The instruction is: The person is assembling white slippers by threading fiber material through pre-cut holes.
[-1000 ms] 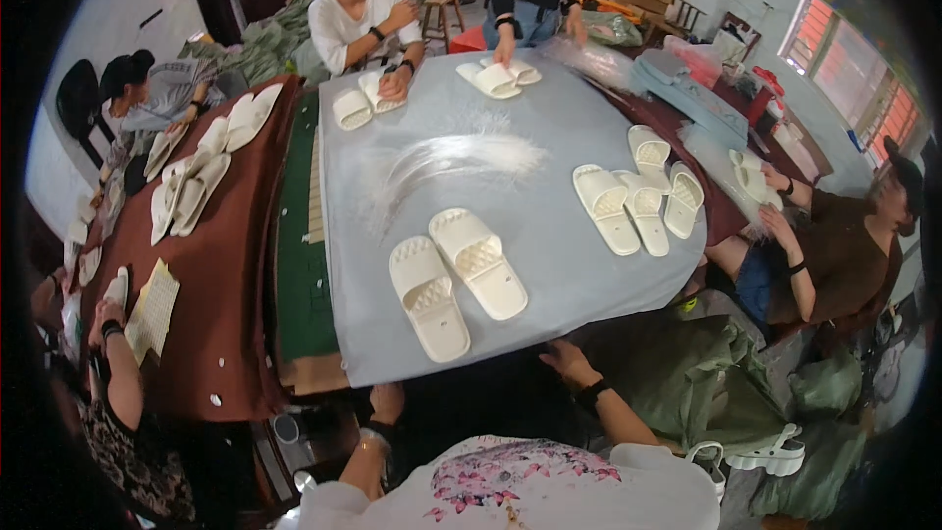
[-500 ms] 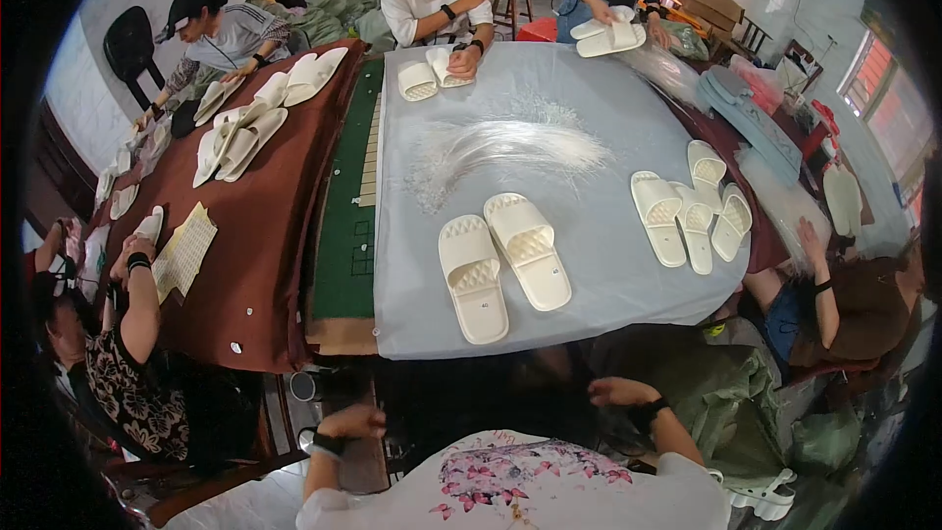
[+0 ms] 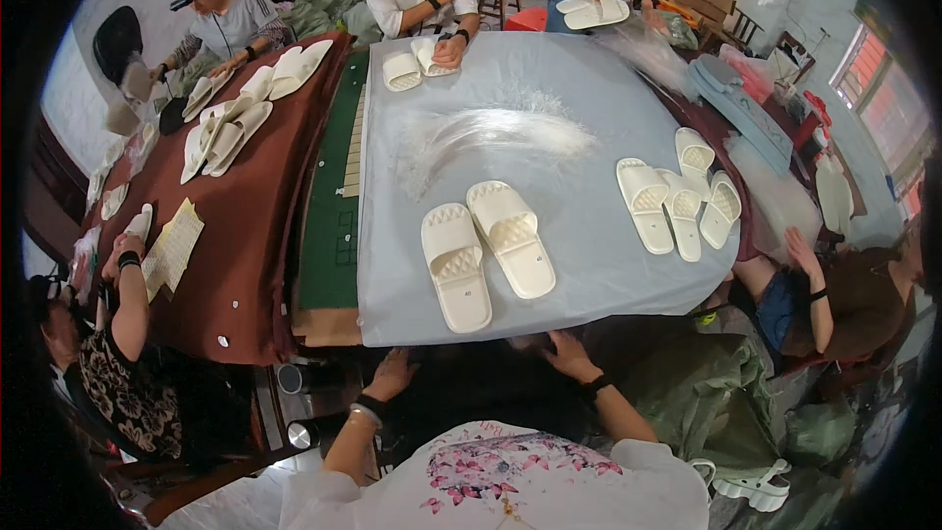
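Note:
My left hand [image 3: 391, 374] rests below the table's near edge, fingers spread, holding nothing. At the same edge my right hand [image 3: 566, 353] lies with fingers apart over a dark bundle [image 3: 481, 383] in my lap. Just beyond, on the grey sheet [image 3: 589, 265], a pair of cream slippers sits side by side: the left slipper [image 3: 455, 266] and the right slipper [image 3: 510, 237], soles down, toes pointing away.
Three more cream slippers [image 3: 679, 199] lie at the right edge near a seated person's hand [image 3: 800, 253]. Other people sit around the far and left sides with slippers [image 3: 228, 130] on a brown cloth [image 3: 245, 265]. Green sacks [image 3: 706, 393] sit at my right.
The view has shifted so the table and slipper pair sit more to the right and closer. Both my hands have come up to the table's near edge.

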`<state>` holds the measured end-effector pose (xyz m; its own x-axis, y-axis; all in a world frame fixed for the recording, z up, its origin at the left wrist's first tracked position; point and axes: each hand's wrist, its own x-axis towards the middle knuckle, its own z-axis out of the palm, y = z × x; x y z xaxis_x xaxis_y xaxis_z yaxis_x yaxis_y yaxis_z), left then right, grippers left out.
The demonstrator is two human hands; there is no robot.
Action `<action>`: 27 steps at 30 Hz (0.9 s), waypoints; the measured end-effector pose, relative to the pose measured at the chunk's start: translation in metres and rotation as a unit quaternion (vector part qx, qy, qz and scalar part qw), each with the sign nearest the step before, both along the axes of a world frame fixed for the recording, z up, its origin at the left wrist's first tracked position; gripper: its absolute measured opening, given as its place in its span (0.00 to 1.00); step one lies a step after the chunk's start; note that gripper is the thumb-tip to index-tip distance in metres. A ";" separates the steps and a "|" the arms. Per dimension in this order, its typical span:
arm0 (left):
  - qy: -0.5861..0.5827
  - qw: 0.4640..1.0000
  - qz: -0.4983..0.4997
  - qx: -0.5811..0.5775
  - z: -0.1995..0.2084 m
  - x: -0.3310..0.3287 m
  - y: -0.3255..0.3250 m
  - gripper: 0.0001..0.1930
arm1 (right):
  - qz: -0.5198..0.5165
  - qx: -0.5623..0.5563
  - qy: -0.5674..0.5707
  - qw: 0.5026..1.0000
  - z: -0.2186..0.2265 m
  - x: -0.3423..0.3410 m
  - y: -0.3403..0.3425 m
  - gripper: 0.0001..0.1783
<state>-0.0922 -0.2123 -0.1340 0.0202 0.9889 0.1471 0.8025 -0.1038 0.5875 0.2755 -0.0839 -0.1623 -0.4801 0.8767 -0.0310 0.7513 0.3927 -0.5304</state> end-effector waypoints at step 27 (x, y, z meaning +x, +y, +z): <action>0.048 0.967 0.133 -0.210 0.052 -0.078 -0.054 0.23 | 0.004 -0.048 -0.143 0.989 0.057 0.080 0.018 0.12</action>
